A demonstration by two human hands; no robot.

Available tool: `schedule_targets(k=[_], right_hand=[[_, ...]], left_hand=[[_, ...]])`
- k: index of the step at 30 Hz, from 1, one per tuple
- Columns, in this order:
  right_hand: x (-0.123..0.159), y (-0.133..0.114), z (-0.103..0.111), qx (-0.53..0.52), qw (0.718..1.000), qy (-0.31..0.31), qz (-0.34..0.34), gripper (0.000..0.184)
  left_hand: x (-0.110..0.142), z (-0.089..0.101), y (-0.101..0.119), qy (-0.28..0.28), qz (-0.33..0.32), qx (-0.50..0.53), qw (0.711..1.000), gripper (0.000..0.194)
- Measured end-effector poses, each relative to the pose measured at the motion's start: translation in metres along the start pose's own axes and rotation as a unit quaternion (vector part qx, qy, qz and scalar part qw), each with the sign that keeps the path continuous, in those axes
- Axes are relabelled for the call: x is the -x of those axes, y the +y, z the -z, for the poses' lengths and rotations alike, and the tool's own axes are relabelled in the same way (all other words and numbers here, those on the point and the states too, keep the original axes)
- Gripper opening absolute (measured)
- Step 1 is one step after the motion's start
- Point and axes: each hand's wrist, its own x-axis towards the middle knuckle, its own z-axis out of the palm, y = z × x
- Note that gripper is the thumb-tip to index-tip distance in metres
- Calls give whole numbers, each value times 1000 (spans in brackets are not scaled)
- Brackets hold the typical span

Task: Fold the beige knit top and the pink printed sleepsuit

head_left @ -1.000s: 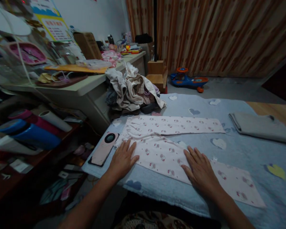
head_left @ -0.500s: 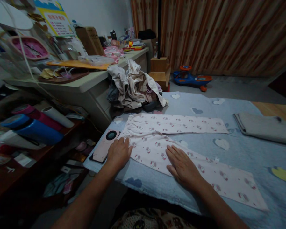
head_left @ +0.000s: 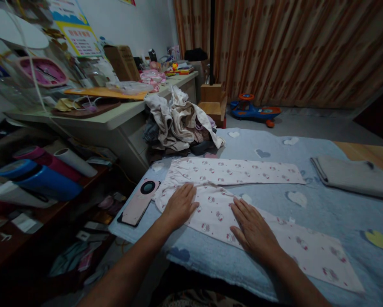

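A pair of pale pink trousers (head_left: 217, 209) with small printed figures lies spread out, its gathered waist at the left and both legs stretching right. My left hand (head_left: 180, 205) rests flat on the trousers near the waist, fingers extended. On the nearer leg lies my right hand (head_left: 253, 228), palm down with the fingers stretched out. Neither hand grips the cloth. A phone in a pink case (head_left: 137, 202) lies just left of the waistband. Beneath everything is a light blue blanket (head_left: 210, 264) with heart shapes.
A folded grey garment (head_left: 351, 175) lies at the right of the blanket. Crumpled clothes (head_left: 181, 123) are heaped at the far left, against a cluttered desk (head_left: 114, 117). A low shelf with a blue bottle (head_left: 47, 183) stands at left. A toy ride-on car (head_left: 255, 111) is on the floor behind.
My left hand has slid right from the waistband's edge onto the upper part of the trousers. The right hand has shifted slightly right along the leg. The view has tilted up a little.
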Motion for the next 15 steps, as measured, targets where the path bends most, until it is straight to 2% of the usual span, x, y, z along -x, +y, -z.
schedule_targets(k=[4, 9, 11, 15], right_hand=[[1, 1, -2, 3, 1000, 8, 1, 62], [-4, 0, 3, -5, 1000, 24, 1, 57], [-12, -4, 10, -15, 1000, 23, -2, 52], [-37, -20, 23, -56, 998, 15, 31, 46]], left_hand=[[2, 6, -7, -13, 70, -25, 997, 48], [-10, 30, -14, -76, 157, -64, 983, 32], [-23, 38, -20, -86, 158, -67, 981, 31], [-64, 40, -39, -64, 123, -44, 989, 27]])
